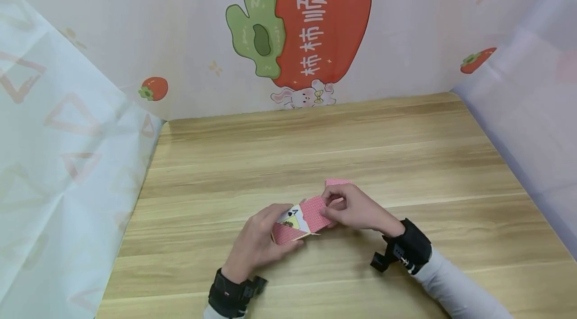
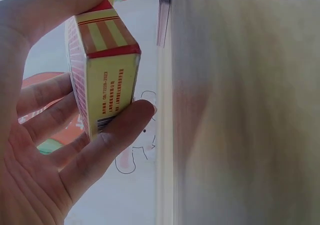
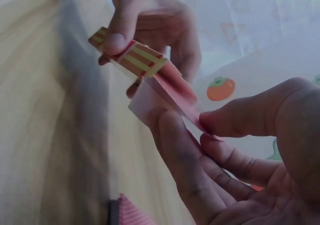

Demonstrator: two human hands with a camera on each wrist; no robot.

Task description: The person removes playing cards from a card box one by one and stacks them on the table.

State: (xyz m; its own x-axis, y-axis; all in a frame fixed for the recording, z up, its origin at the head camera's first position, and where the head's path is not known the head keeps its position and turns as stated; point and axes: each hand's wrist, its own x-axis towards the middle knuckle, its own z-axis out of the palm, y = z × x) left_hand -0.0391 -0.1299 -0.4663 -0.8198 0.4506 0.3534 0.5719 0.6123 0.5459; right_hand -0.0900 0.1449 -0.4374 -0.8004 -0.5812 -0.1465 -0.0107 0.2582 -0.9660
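My left hand (image 1: 257, 239) grips a card box (image 1: 288, 235), thumb on one edge and fingers on the other. The box has a red patterned face with an ace of spades picture; its yellow side with print and barcode shows in the left wrist view. At the box's open end, my right hand (image 1: 356, 207) pinches playing cards (image 1: 313, 211) with red patterned backs. In the right wrist view the cards (image 3: 177, 87) reach partly into the box (image 3: 135, 55). A pale piece beside them may be a flap or a card; I cannot tell.
Behind my right hand, a stack of red-backed cards (image 1: 338, 182) lies on the wooden table (image 1: 216, 158), partly hidden by the hand. White printed cloth (image 1: 198, 33) hangs along the back and both sides of the table.
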